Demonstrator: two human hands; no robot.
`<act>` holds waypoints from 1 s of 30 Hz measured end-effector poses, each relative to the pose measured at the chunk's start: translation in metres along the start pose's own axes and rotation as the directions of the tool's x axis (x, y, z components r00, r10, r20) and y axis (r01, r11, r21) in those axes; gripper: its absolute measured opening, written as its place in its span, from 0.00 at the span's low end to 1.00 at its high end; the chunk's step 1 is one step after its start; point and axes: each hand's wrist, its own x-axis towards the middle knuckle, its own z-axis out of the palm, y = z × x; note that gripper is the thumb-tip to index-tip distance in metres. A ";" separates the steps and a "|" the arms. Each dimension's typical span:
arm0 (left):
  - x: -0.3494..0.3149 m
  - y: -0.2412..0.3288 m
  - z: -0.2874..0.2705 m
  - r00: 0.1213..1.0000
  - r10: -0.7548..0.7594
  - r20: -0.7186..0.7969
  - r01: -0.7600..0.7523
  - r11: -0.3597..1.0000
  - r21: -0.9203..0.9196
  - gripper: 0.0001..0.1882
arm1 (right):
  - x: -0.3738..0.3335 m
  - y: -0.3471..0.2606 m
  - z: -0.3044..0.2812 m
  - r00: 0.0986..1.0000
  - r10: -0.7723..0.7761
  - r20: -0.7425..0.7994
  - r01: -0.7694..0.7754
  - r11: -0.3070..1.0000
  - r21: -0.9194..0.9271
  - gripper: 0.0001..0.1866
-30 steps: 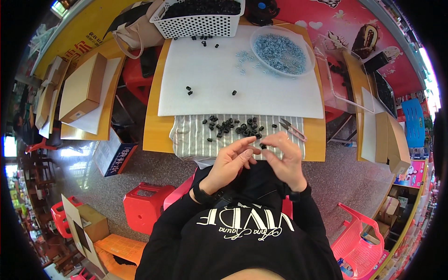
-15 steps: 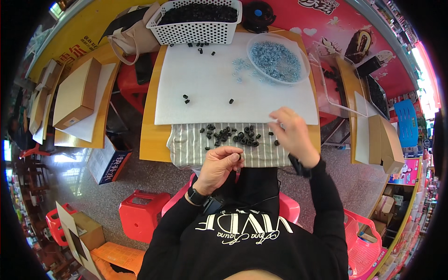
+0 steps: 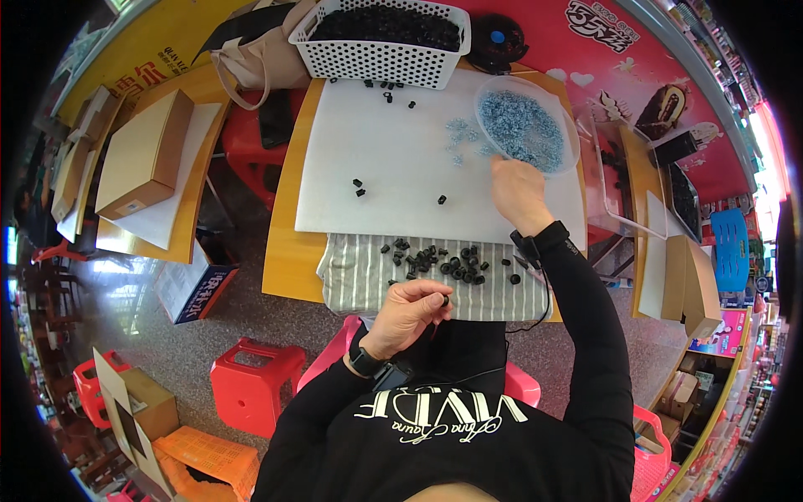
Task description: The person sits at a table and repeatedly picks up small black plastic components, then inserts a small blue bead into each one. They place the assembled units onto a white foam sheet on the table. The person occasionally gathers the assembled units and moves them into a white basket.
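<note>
My left hand is closed in a pinch over the near edge of a striped cloth. Between thumb and forefinger it grips a small black part, mostly covered by the fingers. Farther off, my right hand is down on the white board, by the near rim of a round clear bowl. Its fingers are drawn together; whatever they hold, if anything, is hidden. Light blue translucent pieces fill the bowl, and some lie loose on the board beside it. Many small black parts are scattered on the cloth.
A white perforated basket full of black parts stands at the board's far edge. Beside it is a dark round object with a blue centre. A few black parts dot the board. A red stool and cardboard boxes stand at left.
My right hand has moved away from the cloth, up to the bowl's near rim, and its fingers have closed. My left hand still pinches the black part. The whole view has shifted slightly.
</note>
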 end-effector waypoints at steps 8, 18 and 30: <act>0.002 -0.003 -0.002 1.000 0.016 0.012 -0.016 0.999 -0.039 0.11 | 0.000 0.006 -0.012 0.998 0.004 0.062 -0.035 0.858 0.512 0.06; 0.002 -0.003 -0.002 0.999 0.027 0.026 -0.026 1.000 -0.011 0.11 | -0.026 -0.002 -0.013 0.997 -0.062 0.054 0.027 0.867 0.497 0.08; 0.004 0.031 0.034 0.976 0.146 -0.163 -0.078 0.927 0.366 0.10 | -0.053 -0.021 -0.038 0.986 -0.093 0.138 -0.081 0.460 0.884 0.02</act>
